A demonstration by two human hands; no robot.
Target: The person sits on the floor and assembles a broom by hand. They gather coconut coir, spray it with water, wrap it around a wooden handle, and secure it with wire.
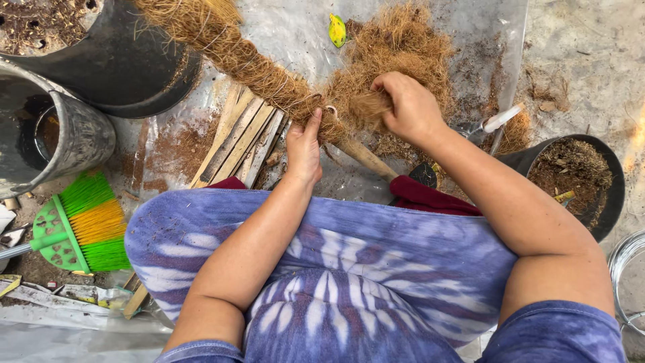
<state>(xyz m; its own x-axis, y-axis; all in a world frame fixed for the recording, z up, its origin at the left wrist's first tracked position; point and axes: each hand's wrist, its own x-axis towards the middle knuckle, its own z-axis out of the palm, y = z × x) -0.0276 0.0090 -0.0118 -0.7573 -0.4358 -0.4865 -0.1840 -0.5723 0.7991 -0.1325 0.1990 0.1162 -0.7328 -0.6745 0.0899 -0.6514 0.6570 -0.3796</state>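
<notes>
1. Head view, hidden parts. The coir-wrapped pole point(259, 70) runs from the top edge down to the middle; its upper end is cut off by the frame, and its bare wooden lower end point(366, 159) passes out of sight behind the dark red cloth point(430, 196).
2. The left hand point(304, 149) presses its fingers together against the wrapped fibre at the lower end of the winding; the fingertips are partly buried, so whether they pinch a strand cannot be told.
3. The right hand point(408, 107) is closed, pinching a tuft of loose coir point(366, 105) pulled from the fibre heap point(396, 50) behind it.
4. The person's lap in blue tie-dye cloth point(349, 269) covers the lower ground.
5. Edges. A black pot point(117, 64) and a grey bucket point(64, 138) are cropped at upper left; a soil-filled pot point(578, 175) stands right, a wire coil point(628, 269) cut by the right edge.
6. Open room. Wooden slats point(238, 138) lie just left of the left hand on the clear plastic sheet point(289, 30); a green and yellow broom head point(87, 225) lies well apart, at left.
</notes>
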